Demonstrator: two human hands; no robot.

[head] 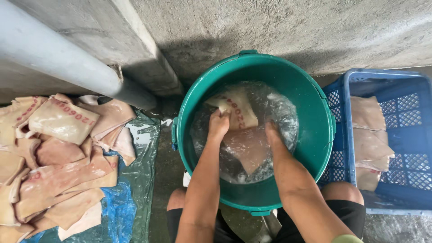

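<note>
Your left hand [218, 123] grips a pale stamped skin sheet [236, 107] in the round green plastic bucket [310, 101] at frame centre; your right hand [273, 135] is underwater, grip unclear.

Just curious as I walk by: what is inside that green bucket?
The green bucket holds water and pale pork-skin sheets. Left hand grips one sheet; right hand is dipped in. The bucket's bottom is hidden by them.

A heap of skins [58, 166] on plastic sheeting [139, 166], beside a blue crate [405, 85].
</note>
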